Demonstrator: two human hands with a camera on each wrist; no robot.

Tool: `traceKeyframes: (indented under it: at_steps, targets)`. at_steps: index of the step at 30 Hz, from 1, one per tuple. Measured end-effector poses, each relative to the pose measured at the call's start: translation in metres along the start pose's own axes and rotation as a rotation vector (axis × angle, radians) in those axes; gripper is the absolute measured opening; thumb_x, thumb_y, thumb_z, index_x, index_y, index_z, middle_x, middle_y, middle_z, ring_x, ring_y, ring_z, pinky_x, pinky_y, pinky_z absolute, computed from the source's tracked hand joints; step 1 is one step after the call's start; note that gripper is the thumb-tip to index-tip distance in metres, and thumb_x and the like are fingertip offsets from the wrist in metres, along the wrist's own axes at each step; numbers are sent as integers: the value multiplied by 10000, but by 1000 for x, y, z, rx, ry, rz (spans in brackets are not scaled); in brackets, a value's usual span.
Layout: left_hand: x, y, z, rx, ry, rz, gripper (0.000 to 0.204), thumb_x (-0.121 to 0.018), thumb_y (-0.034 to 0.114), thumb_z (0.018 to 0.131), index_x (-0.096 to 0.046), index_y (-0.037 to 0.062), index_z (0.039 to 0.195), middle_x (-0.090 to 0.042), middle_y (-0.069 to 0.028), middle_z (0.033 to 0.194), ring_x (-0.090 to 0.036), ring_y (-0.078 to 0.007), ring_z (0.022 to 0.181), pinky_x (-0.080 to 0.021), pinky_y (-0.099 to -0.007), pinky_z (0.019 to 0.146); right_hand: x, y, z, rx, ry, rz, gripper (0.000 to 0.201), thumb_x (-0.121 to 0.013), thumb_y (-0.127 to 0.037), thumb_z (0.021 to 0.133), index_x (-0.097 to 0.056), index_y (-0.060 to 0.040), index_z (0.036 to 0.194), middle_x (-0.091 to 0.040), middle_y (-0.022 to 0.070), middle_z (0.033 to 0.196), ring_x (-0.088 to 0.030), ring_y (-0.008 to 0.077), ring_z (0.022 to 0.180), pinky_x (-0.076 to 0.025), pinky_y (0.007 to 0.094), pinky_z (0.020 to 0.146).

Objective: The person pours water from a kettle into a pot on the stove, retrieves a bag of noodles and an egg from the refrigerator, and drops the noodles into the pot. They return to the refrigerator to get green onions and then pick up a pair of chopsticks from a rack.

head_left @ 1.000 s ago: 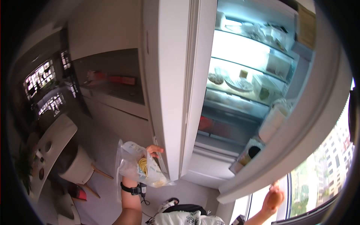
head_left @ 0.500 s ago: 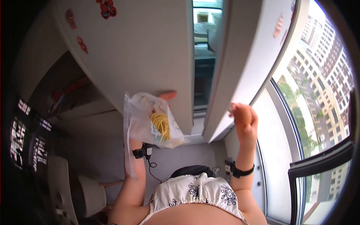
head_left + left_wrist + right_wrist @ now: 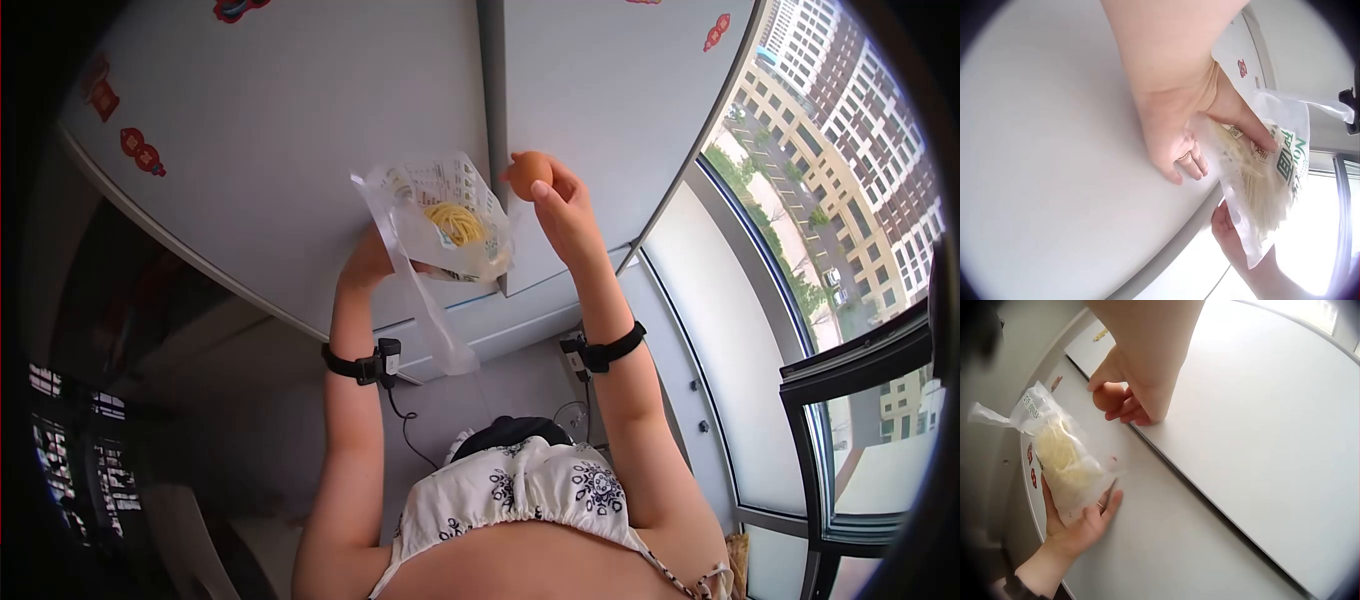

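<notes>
L hand [image 3: 1075, 534] grips translucent noodle bag [image 3: 1063, 453] w/ thumb & partly curled fingers; R hand [image 3: 567, 212], fingers bent, pinches brown egg [image 3: 530, 177], just R of bag. Fridge doors [image 3: 330, 110] directly in front of both hands, red sticker [image 3: 142, 152] well L of L hand.

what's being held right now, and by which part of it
The left hand holds the noodle bag by its lower part; the right hand holds an egg by its sides.
</notes>
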State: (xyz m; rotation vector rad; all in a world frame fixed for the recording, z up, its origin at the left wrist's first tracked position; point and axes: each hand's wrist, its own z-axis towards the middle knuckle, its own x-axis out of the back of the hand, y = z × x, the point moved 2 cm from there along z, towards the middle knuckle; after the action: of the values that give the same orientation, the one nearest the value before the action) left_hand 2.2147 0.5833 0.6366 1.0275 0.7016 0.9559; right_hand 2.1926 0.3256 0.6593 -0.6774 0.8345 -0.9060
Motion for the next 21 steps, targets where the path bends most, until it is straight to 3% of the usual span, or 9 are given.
traceKeyframes:
  at_steps: [3,4,13,16,19,20,21]
  targets:
    - [2,-5,8,-13,3,-9,709,-699,375,731,-467,12,1294,-508,-109,1270,-476,-236,1181,-402,-355,988,-5,9,10,-14,14,14,602,-714,-330,804,-517,50,1228,-597,132,1109,-553,188,1076,-370,316,992]
    - [4,-7,8,-18,6,-14,720,-713,369,721,-465,12,1295,-511,-107,1265,-481,-234,1175,-405,-353,988,-5,15,17,11,27,30,478,-716,-241,819,-560,33,1178,-640,116,1051,-596,183,1028,-437,322,954]
    - [4,-27,8,-113,37,-105,837,-845,321,639,-446,10,1305,-536,-85,1222,-521,-217,1122,-431,-342,986,-9,17,21,-24,44,-113,496,-767,-253,780,-584,26,1147,-640,88,1032,-598,156,985,-452,292,913]
    - [-6,-18,2,-137,-33,-120,881,-889,305,611,-440,9,1309,-544,-78,1207,-535,-212,1104,-439,-339,986,-6,10,-4,-80,49,-165,537,-780,-288,762,-588,31,1147,-647,103,1011,-612,166,967,-461,295,917]
    - [-36,5,7,-55,-290,21,1057,-814,468,662,-252,6,1428,-385,-169,1416,-414,-250,1285,-372,-368,1053,21,-5,-62,-132,151,-184,533,-778,-282,764,-587,35,1148,-650,111,1014,-623,175,963,-469,299,920]
    - [-39,-5,9,-47,-323,3,1057,-814,468,662,-252,6,1428,-385,-169,1416,-414,-250,1285,-372,-368,1053,33,-16,-88,-145,148,-196,496,-738,-272,796,-577,16,1166,-633,109,1091,-613,188,1015,-469,311,931]
    - [-35,-22,11,28,-315,81,902,-804,373,690,-330,6,1364,-452,-146,1312,-470,-228,1185,-418,-346,976,45,-29,-117,-144,185,-209,496,-738,-272,796,-577,16,1166,-633,109,1091,-613,188,1015,-469,311,931]
